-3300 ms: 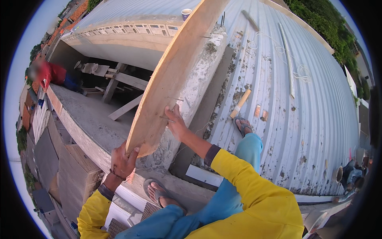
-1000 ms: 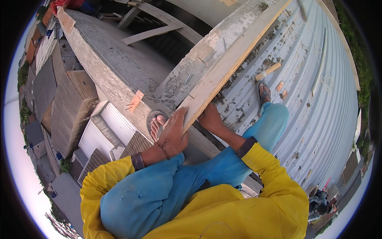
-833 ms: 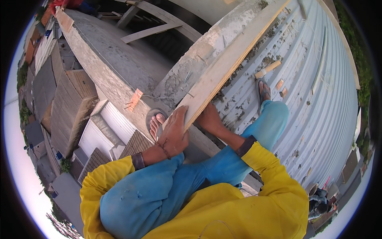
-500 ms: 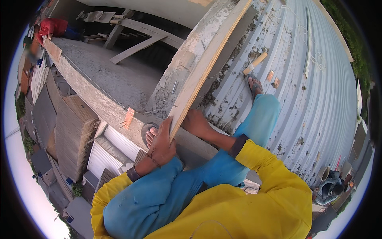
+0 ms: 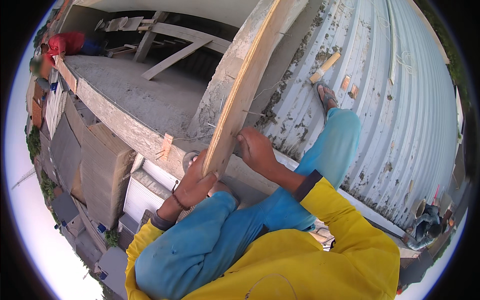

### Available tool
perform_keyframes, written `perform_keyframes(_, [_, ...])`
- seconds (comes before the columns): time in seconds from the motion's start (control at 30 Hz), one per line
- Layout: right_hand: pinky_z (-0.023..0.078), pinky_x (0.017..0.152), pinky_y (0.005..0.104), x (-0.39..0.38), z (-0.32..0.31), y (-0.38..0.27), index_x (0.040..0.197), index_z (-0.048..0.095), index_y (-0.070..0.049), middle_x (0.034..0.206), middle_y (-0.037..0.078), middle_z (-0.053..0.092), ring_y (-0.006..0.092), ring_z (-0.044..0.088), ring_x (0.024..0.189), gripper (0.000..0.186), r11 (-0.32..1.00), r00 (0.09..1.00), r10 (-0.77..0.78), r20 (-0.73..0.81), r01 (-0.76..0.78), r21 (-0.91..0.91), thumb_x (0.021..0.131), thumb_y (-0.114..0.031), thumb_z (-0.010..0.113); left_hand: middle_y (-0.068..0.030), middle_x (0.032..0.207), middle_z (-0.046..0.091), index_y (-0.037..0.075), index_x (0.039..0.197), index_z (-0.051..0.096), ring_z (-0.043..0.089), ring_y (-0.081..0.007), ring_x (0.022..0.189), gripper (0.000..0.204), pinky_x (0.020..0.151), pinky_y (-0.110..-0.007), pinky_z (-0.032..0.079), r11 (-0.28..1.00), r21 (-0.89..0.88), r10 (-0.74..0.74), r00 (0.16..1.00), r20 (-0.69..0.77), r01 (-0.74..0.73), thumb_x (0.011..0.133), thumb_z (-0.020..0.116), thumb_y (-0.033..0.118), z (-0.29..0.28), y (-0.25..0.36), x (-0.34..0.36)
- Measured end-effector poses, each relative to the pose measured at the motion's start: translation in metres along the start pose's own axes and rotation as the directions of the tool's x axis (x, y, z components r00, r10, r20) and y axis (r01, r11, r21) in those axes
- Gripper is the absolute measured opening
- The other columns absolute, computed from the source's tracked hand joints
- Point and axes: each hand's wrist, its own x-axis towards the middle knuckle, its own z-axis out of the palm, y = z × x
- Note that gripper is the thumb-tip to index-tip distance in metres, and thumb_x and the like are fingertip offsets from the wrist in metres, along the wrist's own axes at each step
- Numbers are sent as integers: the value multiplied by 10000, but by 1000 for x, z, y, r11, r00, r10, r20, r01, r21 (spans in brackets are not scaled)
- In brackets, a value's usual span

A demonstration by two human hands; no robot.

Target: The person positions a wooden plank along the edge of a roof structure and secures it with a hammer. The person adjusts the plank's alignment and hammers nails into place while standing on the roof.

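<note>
A long wooden plank (image 5: 248, 92) slants away from me, its near end between my hands. My left hand (image 5: 196, 181) is closed round that end, fingers on the left edge and thumb beneath. My right hand (image 5: 259, 151) is beside the plank's right face, fingers curled and thumb against the wood; whether anything is inside the fist is hidden. Just above this hand a nail (image 5: 254, 113) sticks out of the plank. Another nail (image 5: 284, 34) juts out farther up. A rough concrete beam (image 5: 212, 102) runs along the plank's left side.
Corrugated metal roofing (image 5: 400, 130) with mortar crumbs spreads to the right, with a wood block (image 5: 325, 67) by my foot. At left a concrete ledge (image 5: 117, 112) borders a drop to lower roofs (image 5: 102, 165). A person in red (image 5: 67, 44) leans over its far end.
The plank has rolled over: its broad face now turns right and its thin edge left. My right hand, formerly partly behind the plank, now shows fully beside it.
</note>
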Motion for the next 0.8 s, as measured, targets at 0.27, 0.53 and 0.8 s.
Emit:
perform_keyframes(0.27, [449, 648, 549, 15, -14, -26, 898, 568, -23, 791, 209, 544, 457, 577, 735, 262, 999, 998, 5, 70, -8, 41, 1075, -197, 484, -202, 1281, 546, -48, 1458, 408, 545, -261, 1207, 588, 1043, -419, 458, 998, -65, 0, 1000, 25, 1, 932, 603, 126, -22, 28, -9])
perform_keyframes(0.53, [499, 589, 476, 28, -34, -94, 952, 632, -56, 847, 150, 630, 383, 654, 723, 75, 997, 996, -67, -54, 65, -41, 988, -120, 616, -249, 1588, 392, -88, 1613, 215, 382, -340, 1494, 1003, 1231, -450, 276, 857, -509, 162, 980, 112, -83, 902, 715, 411, -60, 80, -40])
perform_keyframes(0.8, [517, 603, 464, 72, -57, -143, 981, 646, -57, 866, 145, 647, 380, 667, 747, 66, 985, 986, -157, -63, 151, -88, 979, -122, 634, -258, 1568, 463, -97, 1545, 391, 493, -331, 1423, 1217, 1180, -497, 395, 878, 58, 424, 715, -556, -475, 823, 600, 859, -45, 59, -71])
